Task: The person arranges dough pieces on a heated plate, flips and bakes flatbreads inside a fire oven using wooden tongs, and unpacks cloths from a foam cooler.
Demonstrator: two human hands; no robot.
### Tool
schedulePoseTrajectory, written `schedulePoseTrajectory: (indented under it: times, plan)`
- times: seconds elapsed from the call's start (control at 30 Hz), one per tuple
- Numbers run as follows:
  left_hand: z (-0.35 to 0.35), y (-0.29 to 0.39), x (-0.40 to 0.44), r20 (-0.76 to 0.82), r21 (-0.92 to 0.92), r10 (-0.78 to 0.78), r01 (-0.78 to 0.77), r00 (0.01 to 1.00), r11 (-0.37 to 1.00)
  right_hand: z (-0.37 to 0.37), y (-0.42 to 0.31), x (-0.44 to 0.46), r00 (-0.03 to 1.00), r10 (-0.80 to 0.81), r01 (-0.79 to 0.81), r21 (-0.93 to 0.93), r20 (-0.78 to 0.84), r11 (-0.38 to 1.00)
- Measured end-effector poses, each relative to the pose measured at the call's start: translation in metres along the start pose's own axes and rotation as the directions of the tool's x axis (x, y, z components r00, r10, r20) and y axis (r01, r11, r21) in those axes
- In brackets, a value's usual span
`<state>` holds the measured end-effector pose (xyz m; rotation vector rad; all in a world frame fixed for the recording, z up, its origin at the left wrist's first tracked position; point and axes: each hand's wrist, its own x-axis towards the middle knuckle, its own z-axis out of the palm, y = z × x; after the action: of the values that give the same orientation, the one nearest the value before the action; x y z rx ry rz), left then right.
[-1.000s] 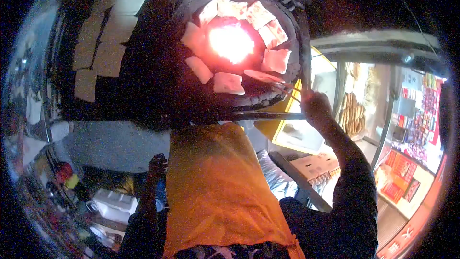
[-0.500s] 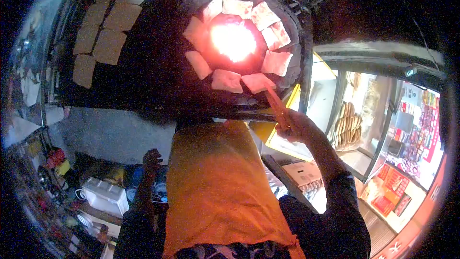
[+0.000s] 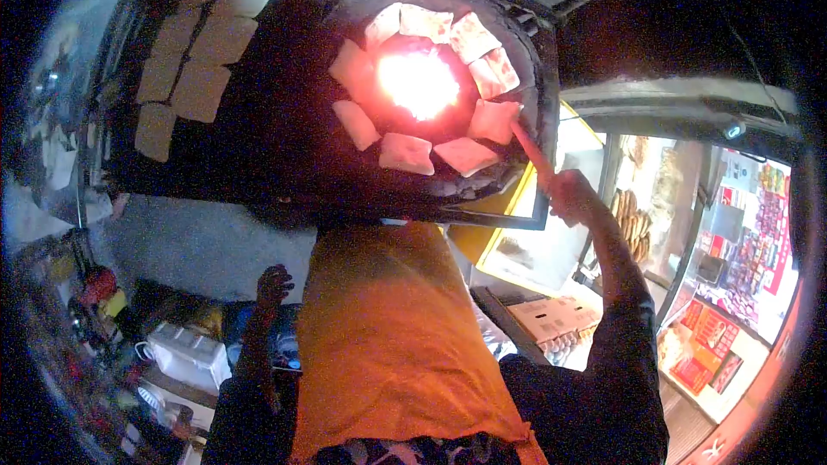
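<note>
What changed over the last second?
The tongs let go of the front-right bread piece, which now lies in the ring; the right hand moved them farther out and right, to the edge of the next piece. Unchanged: the other pieces' places around the fire; left hand low beside the apron.

Past the near right corner of the dark surface (image 3: 267, 151) are a yellow-edged panel (image 3: 525, 250) and a slotted cardboard box (image 3: 553, 319); beyond the right edge, piled brown loaves (image 3: 633, 224) and red printed sheets (image 3: 705, 340); below the near left corner, a white box (image 3: 189, 355)
</note>
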<state>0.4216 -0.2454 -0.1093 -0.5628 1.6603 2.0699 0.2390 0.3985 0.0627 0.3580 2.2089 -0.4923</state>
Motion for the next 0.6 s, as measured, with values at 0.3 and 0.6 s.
schedulePoseTrajectory:
  times: [0.3,0.6]
  plan:
    - [-0.005,-0.003,-0.018,-0.178,-0.066,-0.268,0.260,0.947,0.963,-0.021,-0.011,0.012,0.980,-0.125,0.104,-0.140,-0.152,0.985]
    - [-0.014,-0.019,-0.009,-0.126,-0.092,-0.307,0.297,0.943,0.950,-0.042,0.027,0.043,0.703,-0.673,-0.047,-0.959,-0.231,0.281]
